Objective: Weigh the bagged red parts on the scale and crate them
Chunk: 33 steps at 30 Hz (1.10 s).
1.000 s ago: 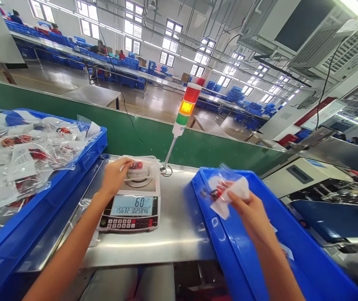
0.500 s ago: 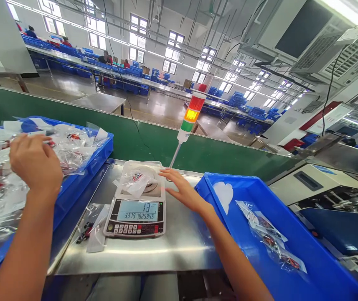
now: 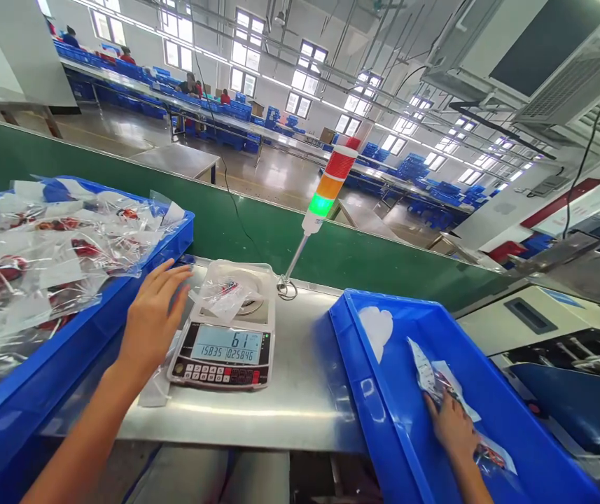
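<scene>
My left hand (image 3: 153, 315) is open, with its fingers spread, and holds nothing. It hovers over the steel bench just left of a digital weighing scale (image 3: 220, 355), whose display reads 61. A clear plastic packet (image 3: 225, 290) lies on the scale's pan. Under my left wrist, a loose white-backed packet (image 3: 157, 383) is partly hidden. My right hand (image 3: 451, 427) rests on clear packets of small red-and-black parts (image 3: 439, 381) inside a blue plastic crate (image 3: 378, 413). Its fingers hide part of them. Another blue crate (image 3: 94, 311) at left is heaped with similar packets.
A stack light (image 3: 327, 183) on a thin pole rises behind the scale, with a green conveyor side wall (image 3: 257, 236) beyond it. Machinery (image 3: 556, 343) stands right of the right crate. Workers sit at distant benches lined with blue crates.
My left hand has moved from the left crate to beside the scale. My right hand has left the scale for the packets in the right crate. The display has risen from 13 to 61.
</scene>
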{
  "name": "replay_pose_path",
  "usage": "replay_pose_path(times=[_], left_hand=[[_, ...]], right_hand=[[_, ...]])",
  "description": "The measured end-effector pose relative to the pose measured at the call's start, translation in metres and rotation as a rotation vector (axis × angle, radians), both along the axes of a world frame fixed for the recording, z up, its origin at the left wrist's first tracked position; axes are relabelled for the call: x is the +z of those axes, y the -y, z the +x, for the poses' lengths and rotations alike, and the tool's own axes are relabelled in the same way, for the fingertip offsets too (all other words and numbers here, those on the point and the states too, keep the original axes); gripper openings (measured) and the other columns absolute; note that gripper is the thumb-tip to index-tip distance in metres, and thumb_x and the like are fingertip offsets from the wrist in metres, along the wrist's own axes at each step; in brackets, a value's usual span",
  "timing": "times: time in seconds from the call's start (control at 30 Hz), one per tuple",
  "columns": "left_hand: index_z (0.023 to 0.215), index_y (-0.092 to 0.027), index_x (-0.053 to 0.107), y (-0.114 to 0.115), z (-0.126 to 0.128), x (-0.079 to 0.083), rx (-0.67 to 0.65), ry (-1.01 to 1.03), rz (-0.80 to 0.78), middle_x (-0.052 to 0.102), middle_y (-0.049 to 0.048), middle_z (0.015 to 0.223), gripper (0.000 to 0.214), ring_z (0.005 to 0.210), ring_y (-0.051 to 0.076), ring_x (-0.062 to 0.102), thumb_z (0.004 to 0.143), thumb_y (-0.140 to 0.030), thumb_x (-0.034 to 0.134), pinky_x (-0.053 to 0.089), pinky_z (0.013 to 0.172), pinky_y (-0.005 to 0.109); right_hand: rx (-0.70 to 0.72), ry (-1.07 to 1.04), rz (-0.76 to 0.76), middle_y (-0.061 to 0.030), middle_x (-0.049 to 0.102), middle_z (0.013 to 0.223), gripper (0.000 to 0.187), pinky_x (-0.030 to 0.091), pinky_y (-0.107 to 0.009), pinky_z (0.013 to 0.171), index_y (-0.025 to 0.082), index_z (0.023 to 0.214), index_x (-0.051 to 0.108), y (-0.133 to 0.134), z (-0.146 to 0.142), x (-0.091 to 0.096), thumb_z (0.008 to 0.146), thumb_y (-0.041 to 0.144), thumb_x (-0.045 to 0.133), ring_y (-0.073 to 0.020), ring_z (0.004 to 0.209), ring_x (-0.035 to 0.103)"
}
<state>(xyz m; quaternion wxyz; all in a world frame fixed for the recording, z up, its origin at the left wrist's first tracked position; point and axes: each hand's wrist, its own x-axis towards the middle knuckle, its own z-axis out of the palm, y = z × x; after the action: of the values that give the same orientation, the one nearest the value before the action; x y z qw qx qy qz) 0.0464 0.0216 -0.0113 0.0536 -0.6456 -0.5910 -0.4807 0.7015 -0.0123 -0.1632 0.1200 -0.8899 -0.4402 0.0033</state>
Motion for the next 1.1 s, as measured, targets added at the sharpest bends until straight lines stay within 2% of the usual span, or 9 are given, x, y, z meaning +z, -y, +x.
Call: replay_pose_path(times=[0.1,0.23,0.37,0.5,0.6,0.77,0.87,0.93,1.1], left_hand=[[0.118,-0.022,0.069,0.005,0.007,-0.003,-0.029,-0.040,-0.013,0.071,0.0083,0.129,0.034,0.140,0.030,0.054,0.107,-0.037,0.040,0.044,0.121,0.053],[0.126,-0.023,0.067,0.007,0.005,-0.007,-0.166,-0.095,-0.095,0.069,0.0068,0.134,0.037,0.142,0.028,0.052,0.108,-0.043,0.041,0.045,0.122,0.049],[0.134,-0.026,0.065,0.006,0.002,-0.014,-0.273,-0.118,-0.179,0.064,0.0046,0.143,0.041,0.147,0.028,0.047,0.108,-0.047,0.041,0.041,0.124,0.051],[0.139,-0.027,0.064,-0.002,0.001,-0.023,-0.355,-0.194,-0.219,0.060,0.0036,0.150,0.041,0.149,0.029,0.044,0.105,-0.040,0.044,0.039,0.125,0.053],[0.127,-0.026,0.072,-0.019,0.008,-0.024,-0.407,-0.203,-0.216,0.063,0.0033,0.145,0.038,0.147,0.029,0.048,0.099,-0.029,0.045,0.038,0.126,0.054],[0.099,-0.020,0.077,-0.056,0.018,-0.001,-0.124,0.313,-0.180,0.078,0.0063,0.105,0.026,0.106,0.029,0.074,0.089,-0.027,0.054,0.057,0.106,0.047],[0.103,-0.015,0.074,-0.064,0.002,0.024,0.070,0.677,-0.140,0.076,0.0064,0.092,0.023,0.075,0.023,0.074,0.089,-0.026,0.059,0.064,0.079,0.037],[0.102,-0.012,0.073,-0.061,-0.019,0.037,0.190,0.713,-0.039,0.074,0.0055,0.090,0.021,0.074,0.020,0.071,0.088,-0.024,0.063,0.064,0.078,0.034],[0.112,-0.006,0.069,-0.039,-0.070,0.046,0.386,0.635,0.173,0.070,0.0074,0.101,0.029,0.095,0.024,0.067,0.092,-0.025,0.061,0.062,0.094,0.042]], right_hand=[[0.094,0.088,0.019,-0.0267,0.069,0.128,0.067,0.050,-0.070,0.098,0.014,0.130,0.065,0.006,0.011,-0.009,0.094,0.051,0.022,-0.0506,0.119,0.066],[0.176,0.103,0.031,-0.0280,0.068,0.131,0.071,0.055,-0.061,0.094,0.012,0.126,0.065,0.018,0.014,0.007,0.093,0.056,0.019,-0.0464,0.112,0.070],[0.059,0.063,-0.022,-0.0260,0.075,0.107,0.071,0.056,-0.058,0.086,0.014,0.118,0.067,0.040,0.014,0.043,0.089,0.061,0.022,-0.0475,0.103,0.072],[-0.072,-0.009,0.073,-0.0200,0.075,0.089,0.065,0.055,-0.059,0.081,0.021,0.106,0.068,0.048,-0.015,0.101,0.081,0.072,0.036,-0.0487,0.094,0.071],[0.043,-0.123,0.296,-0.0161,0.077,0.102,0.067,0.055,-0.053,0.088,0.021,0.110,0.068,0.029,-0.084,0.152,0.075,0.077,0.051,-0.0431,0.103,0.070],[0.718,-0.471,0.514,-0.0073,0.077,0.115,0.045,0.055,-0.042,0.095,0.024,0.123,0.066,-0.046,-0.261,0.199,0.093,0.056,0.059,-0.0272,0.104,0.071],[1.111,-0.452,0.448,-0.0087,0.074,0.128,0.032,0.053,-0.043,0.104,0.024,0.128,0.065,-0.096,-0.353,0.193,0.102,0.034,0.050,-0.0249,0.116,0.068],[1.259,-0.368,0.338,-0.0111,0.072,0.132,0.034,0.050,-0.045,0.109,0.022,0.130,0.065,-0.121,-0.395,0.181,0.102,0.022,0.045,-0.0252,0.124,0.064],[1.381,-0.267,0.177,-0.0132,0.065,0.143,0.042,0.045,-0.051,0.116,0.022,0.144,0.056,-0.136,-0.430,0.158,0.102,0.022,0.051,-0.0264,0.136,0.056]])
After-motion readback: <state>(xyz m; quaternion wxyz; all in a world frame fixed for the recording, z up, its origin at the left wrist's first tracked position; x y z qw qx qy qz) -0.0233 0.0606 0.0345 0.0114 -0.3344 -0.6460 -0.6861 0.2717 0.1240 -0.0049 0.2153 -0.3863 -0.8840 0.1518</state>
